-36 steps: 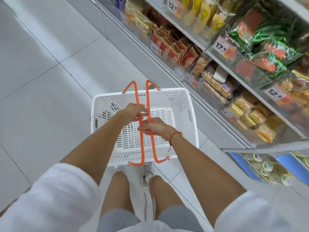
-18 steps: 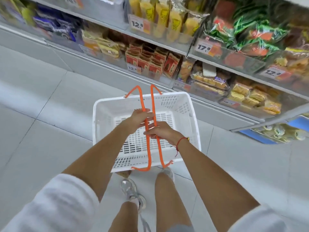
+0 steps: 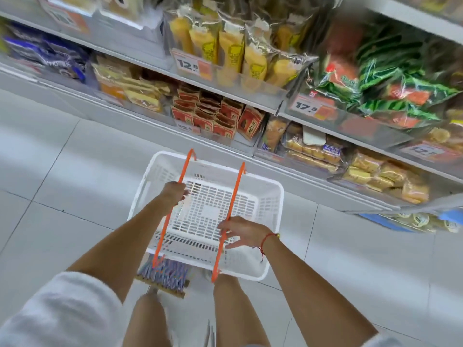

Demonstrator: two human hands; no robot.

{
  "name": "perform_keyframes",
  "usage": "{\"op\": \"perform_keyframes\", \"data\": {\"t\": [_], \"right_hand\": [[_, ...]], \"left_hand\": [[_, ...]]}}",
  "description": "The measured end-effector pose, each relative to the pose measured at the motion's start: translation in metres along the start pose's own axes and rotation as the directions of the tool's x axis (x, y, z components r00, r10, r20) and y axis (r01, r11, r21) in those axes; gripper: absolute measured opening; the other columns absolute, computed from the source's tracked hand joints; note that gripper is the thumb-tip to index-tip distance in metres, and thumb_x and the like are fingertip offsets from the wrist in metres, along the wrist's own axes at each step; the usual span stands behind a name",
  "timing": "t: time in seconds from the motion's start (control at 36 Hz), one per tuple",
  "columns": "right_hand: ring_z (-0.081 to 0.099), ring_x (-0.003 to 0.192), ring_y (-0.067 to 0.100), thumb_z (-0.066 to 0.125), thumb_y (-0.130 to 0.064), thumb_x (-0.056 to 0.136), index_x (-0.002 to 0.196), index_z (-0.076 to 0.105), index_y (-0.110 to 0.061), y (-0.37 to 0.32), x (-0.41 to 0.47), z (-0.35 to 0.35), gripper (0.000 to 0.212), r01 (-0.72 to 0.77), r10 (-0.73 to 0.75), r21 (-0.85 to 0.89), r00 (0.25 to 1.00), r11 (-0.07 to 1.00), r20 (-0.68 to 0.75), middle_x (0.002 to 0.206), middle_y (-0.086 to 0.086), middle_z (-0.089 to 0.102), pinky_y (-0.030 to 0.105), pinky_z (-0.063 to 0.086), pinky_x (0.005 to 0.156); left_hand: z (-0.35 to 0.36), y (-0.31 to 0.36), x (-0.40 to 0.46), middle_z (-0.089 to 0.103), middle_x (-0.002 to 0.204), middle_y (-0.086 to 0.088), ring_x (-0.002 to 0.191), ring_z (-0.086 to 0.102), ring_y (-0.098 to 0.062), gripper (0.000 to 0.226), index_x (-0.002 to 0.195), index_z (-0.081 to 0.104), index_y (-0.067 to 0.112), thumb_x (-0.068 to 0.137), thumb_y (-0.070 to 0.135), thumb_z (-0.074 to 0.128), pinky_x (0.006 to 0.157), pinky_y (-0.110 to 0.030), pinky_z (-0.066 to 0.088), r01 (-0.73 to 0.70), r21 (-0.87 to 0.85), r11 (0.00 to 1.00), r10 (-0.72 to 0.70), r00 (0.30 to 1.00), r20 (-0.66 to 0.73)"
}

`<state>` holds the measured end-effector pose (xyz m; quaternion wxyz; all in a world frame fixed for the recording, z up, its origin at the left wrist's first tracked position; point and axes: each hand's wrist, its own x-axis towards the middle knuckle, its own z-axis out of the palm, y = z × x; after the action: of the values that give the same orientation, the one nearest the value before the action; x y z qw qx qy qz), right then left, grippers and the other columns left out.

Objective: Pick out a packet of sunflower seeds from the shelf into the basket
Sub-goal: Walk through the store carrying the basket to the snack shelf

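A white plastic shopping basket (image 3: 269, 196) is seen from above, held in front of a person standing on a pale tiled floor (image 3: 62, 171). The basket has a slotted bottom, and nothing can be seen inside it. Two orange handles are spread apart across its top. The left handle (image 3: 172, 204) is gripped by the left hand (image 3: 175, 192), with the fingers curled round it at about 10 o'clock from the basket's middle. The right handle (image 3: 229, 214) is touched by the right hand (image 3: 241, 231) at about 4 o'clock from the middle; the fingers are spread and only loosely bent, so a firm clamp on the handle cannot be confirmed. A red string bracelet (image 3: 265, 240) is worn on the right wrist. White sleeves (image 3: 62, 309) are visible at the bottom edge, with bare knees below the basket.

Shelves (image 3: 250, 101) stocked with snack packets run across the frame from 9 o'clock to 3 o'clock, beyond the basket. Red and brown packets (image 3: 215, 116) are stood in rows at 12 o'clock from the basket, just beyond its far rim. Yellow packets (image 3: 233, 53) are placed on the shelf above them. Green striped packets with red patches (image 3: 390, 81) are piled at about 2 o'clock. Golden snack packs (image 3: 383, 174) lie on the lowest shelf at 3 o'clock. Price tags (image 3: 193, 65) are fixed along the shelf edges. Which packets hold sunflower seeds cannot be told, as the labels are blurred.
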<state>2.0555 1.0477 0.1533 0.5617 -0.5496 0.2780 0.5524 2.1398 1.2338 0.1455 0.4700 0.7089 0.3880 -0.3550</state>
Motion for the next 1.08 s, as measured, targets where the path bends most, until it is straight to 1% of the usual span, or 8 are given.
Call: {"op": "perform_keyframes", "data": {"t": [0.06,0.17,0.28,0.39,0.56,0.81,0.89,1.08], "right_hand": [[0.057,0.079,0.012,0.049,-0.015,0.101,0.095,0.052,-0.011,-0.007,0.009,-0.002,0.008,0.002,-0.003,-0.045,1.0,0.999,-0.01,0.087,0.003,0.056,0.031,0.054,0.079],[0.058,0.078,0.014,0.047,-0.01,0.101,0.112,0.045,-0.013,-0.02,0.026,-0.008,0.012,0.013,-0.018,-0.082,0.998,0.997,-0.059,0.089,0.004,0.056,0.034,0.053,0.084],[0.057,0.074,0.018,0.043,0.0,0.095,0.113,0.034,-0.022,-0.035,0.044,-0.011,0.029,-0.01,-0.001,-0.074,0.989,0.997,-0.15,0.085,0.006,0.055,0.039,0.051,0.084],[0.054,0.069,0.015,0.038,-0.005,0.095,0.111,0.033,-0.021,-0.045,0.059,-0.011,0.023,-0.016,-0.007,-0.097,0.974,0.995,-0.228,0.084,0.005,0.053,0.036,0.048,0.075],[0.056,0.077,0.021,0.034,-0.006,0.095,0.112,0.038,-0.019,-0.062,0.09,0.007,0.022,-0.016,-0.011,-0.068,0.926,0.998,-0.376,0.086,0.007,0.054,0.044,0.052,0.085],[0.06,0.105,0.036,0.037,-0.004,0.089,0.146,0.02,-0.011,-0.068,0.143,0.04,0.06,-0.134,0.034,-0.148,0.845,0.98,-0.534,0.111,0.013,0.052,0.048,0.052,0.091],[0.056,0.118,0.037,0.036,-0.006,0.09,0.149,0.016,-0.01,-0.061,0.165,0.039,0.062,-0.181,0.076,-0.138,0.83,0.974,-0.552,0.136,0.02,0.047,0.046,0.047,0.099],[0.058,0.115,0.039,0.037,-0.009,0.093,0.147,0.017,-0.003,-0.044,0.225,0.024,0.057,-0.226,0.095,-0.144,0.79,0.963,-0.606,0.137,0.021,0.048,0.049,0.048,0.098]], "left_hand": [[-0.005,0.009,0.009,0.056,0.037,0.006,0.036,0.05,-0.006,0.009,0.096,0.053,0.007,0.101,0.011,0.046,0.047,-0.019,0.028,0.002,0.009,1.0,-0.002,1.0,-0.006],[-0.006,0.025,0.027,0.062,0.082,-0.007,0.059,0.046,-0.012,0.029,0.123,0.057,-0.001,0.1,0.012,0.047,0.054,-0.023,0.029,-0.002,0.057,0.998,0.001,1.0,0.009],[-0.005,0.038,0.047,0.065,0.081,-0.009,0.058,0.048,-0.012,0.031,0.127,0.053,-0.003,0.102,0.011,0.043,0.054,-0.023,0.029,0.032,0.125,0.992,-0.034,0.999,0.016],[-0.015,0.047,0.07,0.058,0.041,0.002,0.039,0.053,-0.01,0.032,0.129,0.051,-0.003,0.103,0.01,0.037,0.055,-0.024,0.029,0.059,0.216,0.975,-0.067,0.997,0.032],[-0.053,0.047,0.107,0.057,0.076,-0.003,0.061,0.05,-0.013,0.036,0.137,0.044,-0.001,0.104,0.01,0.035,0.056,-0.023,0.034,0.032,0.288,0.957,-0.068,0.991,0.118],[-0.092,0.029,0.155,0.059,0.101,-0.01,0.07,0.053,-0.014,0.038,0.139,0.039,-0.001,0.105,0.014,0.036,0.062,-0.022,0.041,-0.023,0.238,0.971,-0.048,0.957,0.287],[-0.093,0.019,0.182,0.06,0.112,-0.014,0.07,0.054,-0.013,0.036,0.136,0.043,0.0,0.105,0.016,0.036,0.061,-0.023,0.042,-0.055,0.247,0.967,-0.009,0.968,0.251],[-0.081,-0.004,0.252,0.064,0.087,-0.005,0.067,0.055,-0.014,0.024,0.118,0.058,0.005,0.102,0.017,0.045,0.06,-0.024,0.042,-0.06,0.208,0.976,0.034,0.991,0.127]]}}
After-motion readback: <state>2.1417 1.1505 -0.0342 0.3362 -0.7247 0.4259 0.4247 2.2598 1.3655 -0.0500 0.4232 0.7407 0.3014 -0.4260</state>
